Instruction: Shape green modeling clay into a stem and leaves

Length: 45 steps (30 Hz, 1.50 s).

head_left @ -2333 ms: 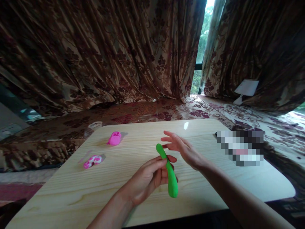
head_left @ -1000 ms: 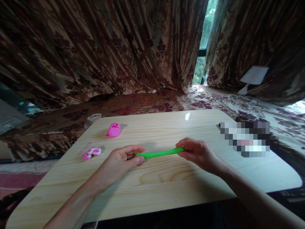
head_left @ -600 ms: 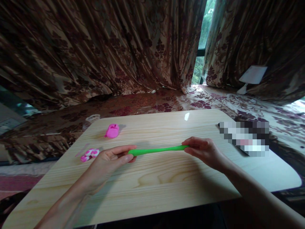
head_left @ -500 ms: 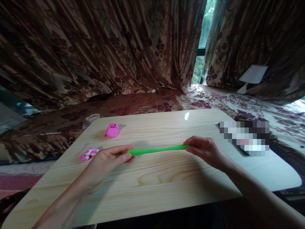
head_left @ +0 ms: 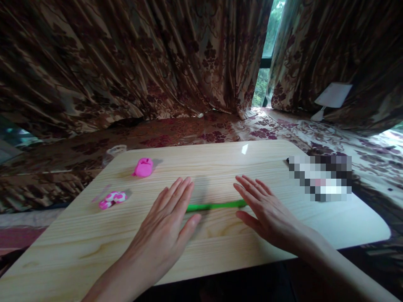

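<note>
A long, thin roll of green modelling clay (head_left: 217, 206) lies on the pale wooden table (head_left: 201, 264), slightly bent. Over its left end, my left hand (head_left: 165, 222) is stretched flat with the thumb apart, palm down. My right hand (head_left: 262, 205) hovers by the other end, fingers spread. Both hands are open and partly cover the roll's ends; whether the palms touch it I cannot tell. To the left sit a pink piece (head_left: 144, 167) with a hollow in its top and a pink-and-white spotted piece (head_left: 112, 199).
A blurred-out object (head_left: 319, 178) rests at the table's right edge. Behind the table's far left corner is a clear plastic item (head_left: 115, 153). A small white lamp (head_left: 333, 95) stands at the back right, before patterned curtains (head_left: 176, 58).
Both hands have let go of the green clay roll, which now rests on the table. Their fingers have straightened, and the left hand has moved right. The view has shifted slightly.
</note>
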Each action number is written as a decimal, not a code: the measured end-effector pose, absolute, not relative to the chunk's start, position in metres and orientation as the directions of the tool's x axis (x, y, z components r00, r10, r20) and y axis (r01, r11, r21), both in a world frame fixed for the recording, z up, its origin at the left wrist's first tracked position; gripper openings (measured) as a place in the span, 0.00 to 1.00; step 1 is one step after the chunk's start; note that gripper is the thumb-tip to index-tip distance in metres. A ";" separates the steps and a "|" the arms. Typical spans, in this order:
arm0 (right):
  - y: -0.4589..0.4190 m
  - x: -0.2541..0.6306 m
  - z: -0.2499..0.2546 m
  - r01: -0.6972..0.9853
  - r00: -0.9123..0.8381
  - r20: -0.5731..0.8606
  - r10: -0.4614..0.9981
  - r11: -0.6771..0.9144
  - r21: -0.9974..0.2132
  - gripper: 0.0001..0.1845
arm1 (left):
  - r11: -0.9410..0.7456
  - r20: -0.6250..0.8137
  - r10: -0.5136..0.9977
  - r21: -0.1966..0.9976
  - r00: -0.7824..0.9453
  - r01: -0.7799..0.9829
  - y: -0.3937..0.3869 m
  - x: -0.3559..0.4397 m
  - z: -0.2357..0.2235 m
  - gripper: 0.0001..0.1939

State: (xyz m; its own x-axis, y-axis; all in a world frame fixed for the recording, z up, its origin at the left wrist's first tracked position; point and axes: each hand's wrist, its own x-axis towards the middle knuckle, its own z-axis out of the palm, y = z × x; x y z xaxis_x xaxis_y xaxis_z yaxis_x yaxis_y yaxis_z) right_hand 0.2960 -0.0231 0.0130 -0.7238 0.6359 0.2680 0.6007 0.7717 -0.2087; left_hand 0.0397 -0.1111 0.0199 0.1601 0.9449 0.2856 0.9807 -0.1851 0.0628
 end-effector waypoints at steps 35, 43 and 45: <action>-0.057 0.295 -0.003 0.455 -0.856 0.174 0.487 0.869 -0.193 0.40 | -0.327 0.154 0.934 0.004 0.323 0.945 -0.130 0.064 0.005 0.39; -0.040 0.283 0.010 0.520 -0.809 0.215 0.547 0.836 -0.175 0.37 | -0.091 0.203 0.977 0.112 0.067 0.990 -0.112 0.040 0.023 0.31; -0.037 0.273 0.017 0.500 -0.816 0.232 0.530 0.848 -0.178 0.37 | -0.074 0.180 0.982 0.133 0.050 0.988 -0.104 0.033 0.021 0.31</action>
